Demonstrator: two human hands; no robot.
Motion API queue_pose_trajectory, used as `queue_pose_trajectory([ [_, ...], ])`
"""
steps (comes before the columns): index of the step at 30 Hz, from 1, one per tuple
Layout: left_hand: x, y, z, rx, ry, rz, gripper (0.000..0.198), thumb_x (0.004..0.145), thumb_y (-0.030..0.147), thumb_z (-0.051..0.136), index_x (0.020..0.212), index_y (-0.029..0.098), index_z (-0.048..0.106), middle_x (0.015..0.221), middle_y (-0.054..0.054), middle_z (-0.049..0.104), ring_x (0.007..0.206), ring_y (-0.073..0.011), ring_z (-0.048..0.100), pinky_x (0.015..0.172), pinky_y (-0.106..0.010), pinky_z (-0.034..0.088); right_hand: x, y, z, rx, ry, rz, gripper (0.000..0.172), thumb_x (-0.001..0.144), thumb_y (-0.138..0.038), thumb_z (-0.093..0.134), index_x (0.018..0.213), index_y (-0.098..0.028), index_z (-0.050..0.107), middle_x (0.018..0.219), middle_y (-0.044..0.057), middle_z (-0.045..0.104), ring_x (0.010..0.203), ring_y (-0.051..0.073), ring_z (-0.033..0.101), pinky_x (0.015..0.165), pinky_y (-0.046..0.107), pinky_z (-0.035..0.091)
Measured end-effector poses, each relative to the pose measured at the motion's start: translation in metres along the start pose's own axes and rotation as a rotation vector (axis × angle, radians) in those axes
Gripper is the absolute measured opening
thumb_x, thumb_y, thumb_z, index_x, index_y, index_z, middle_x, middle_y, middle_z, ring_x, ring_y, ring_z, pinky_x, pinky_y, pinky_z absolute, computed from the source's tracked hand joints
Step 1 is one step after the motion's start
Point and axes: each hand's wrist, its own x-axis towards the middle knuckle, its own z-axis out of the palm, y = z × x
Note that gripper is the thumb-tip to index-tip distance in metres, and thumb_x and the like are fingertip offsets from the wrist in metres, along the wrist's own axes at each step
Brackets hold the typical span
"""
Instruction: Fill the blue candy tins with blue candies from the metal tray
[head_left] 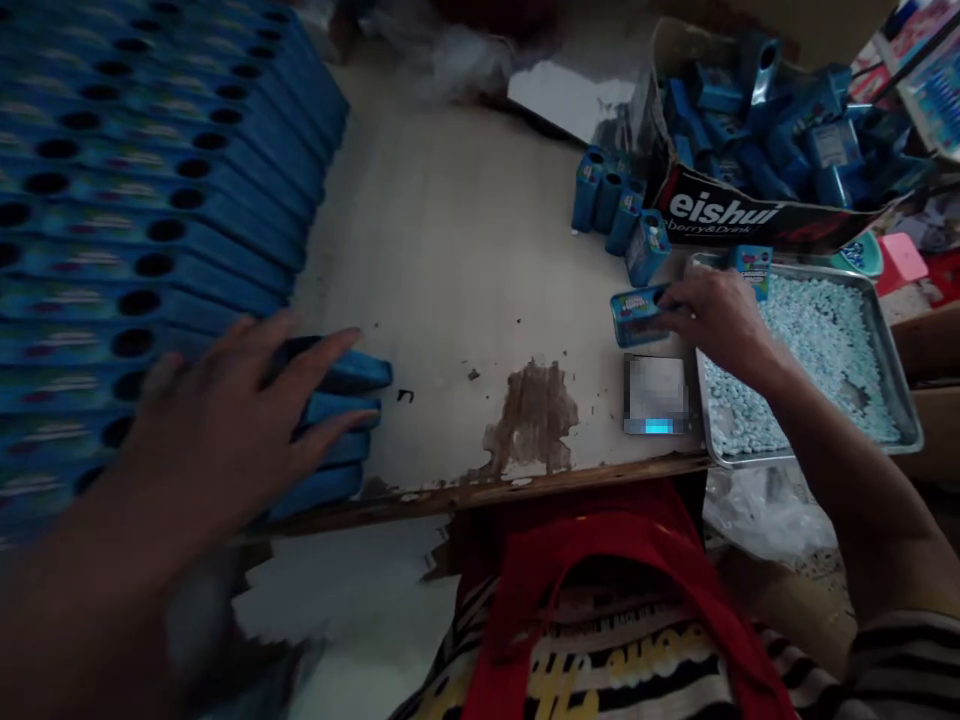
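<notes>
My left hand (225,420) lies over the near end of the packed rows of small blue boxes (255,190), with its fingers and thumb spread apart. Under and beside it are the ends of several blue boxes (341,445). My right hand (716,305) pinches the end of a tilted blue printed box (637,318) above the table, left of a metal tray (916,425). Pale blue pellets (817,350) fill much of the tray. Another blue box (752,268) stands at the tray's far edge, just beyond my right hand.
A small scale (656,390) with a lit display lies left of the tray. Several blue boxes (630,215) stand before a carton (780,225) heaped with more. The table's worn wooden edge (480,487) runs along the front.
</notes>
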Motion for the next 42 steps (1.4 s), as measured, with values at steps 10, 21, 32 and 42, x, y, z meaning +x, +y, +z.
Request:
queue_pose_trajectory([
  [10, 0.028, 0.087, -0.004, 0.359, -0.180, 0.083, 0.053, 0.116, 0.045, 0.038, 0.153, 0.020, 0.066, 0.176, -0.028, 0.047, 0.169, -0.0523, 0.037, 0.132, -0.081, 0.029, -0.134, 0.011, 0.042, 0.127, 0.140, 0.184, 0.010, 0.100, -0.035, 0.084, 0.100, -0.026, 0.089, 0.079, 0.002, 0.069, 0.072, 0.019, 0.061, 0.081, 0.036, 0.040],
  [21, 0.040, 0.106, 0.038, 0.437, -0.228, 0.160, 0.039, 0.114, 0.033, 0.047, 0.136, 0.017, 0.075, 0.162, -0.030, 0.062, 0.156, -0.0526, 0.057, 0.125, -0.081, 0.040, -0.192, 0.120, 0.045, -0.059, 0.083, 0.258, 0.068, 0.098, -0.056, 0.081, 0.153, -0.019, 0.066, 0.155, 0.027, 0.063, 0.143, 0.047, 0.060, 0.112, 0.061, 0.053],
  [32, 0.057, 0.131, 0.048, 0.395, -0.325, 0.236, 0.042, 0.109, 0.025, 0.061, 0.149, 0.014, 0.071, 0.168, -0.030, 0.056, 0.161, -0.0515, 0.051, 0.129, -0.081, 0.035, -0.125, 0.134, 0.057, -0.063, -0.214, 0.272, 0.036, 0.097, -0.030, 0.069, 0.129, -0.015, 0.073, 0.122, 0.021, 0.073, 0.106, 0.037, 0.069, 0.090, 0.044, 0.053],
  [42, 0.066, 0.146, 0.058, 0.392, -0.480, 0.298, 0.043, 0.115, 0.025, 0.054, 0.154, 0.016, 0.067, 0.166, -0.023, 0.061, 0.154, -0.0407, 0.060, 0.131, -0.070, 0.039, -0.157, 0.122, 0.014, 1.008, -0.035, 0.794, 0.030, 0.080, -0.044, 0.090, 0.089, -0.022, 0.072, 0.068, -0.002, 0.054, 0.059, 0.012, 0.043, 0.053, 0.026, 0.029],
])
